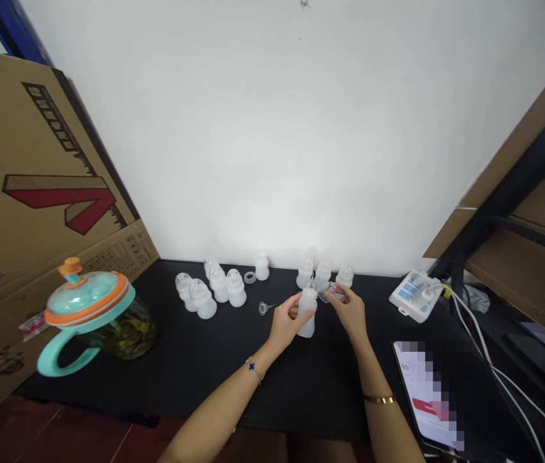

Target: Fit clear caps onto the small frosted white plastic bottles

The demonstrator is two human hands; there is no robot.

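My left hand (287, 319) is wrapped round a milky white baby bottle (307, 318), which stands nearly upright with its neck up. My right hand (351, 312) pinches a clear plastic piece, perhaps a cap (324, 292), just right of the bottle's neck. Whether the two touch is too small to tell. A small clear nipple-like part (264, 308) lies on the table left of my left hand. Behind it are a pale ring (249, 277) and another white bottle (262, 267). Just beyond my hands stand three more bottles, among them one (305, 272) near the wall.
Several domed white bottles (206, 302) cluster at the left of the black table (195, 366). A teal-lidded jug (122, 328) stands farther left, against a cardboard box (50, 193). To the right are a white power strip (414, 297) with cables and a phone (421, 392).
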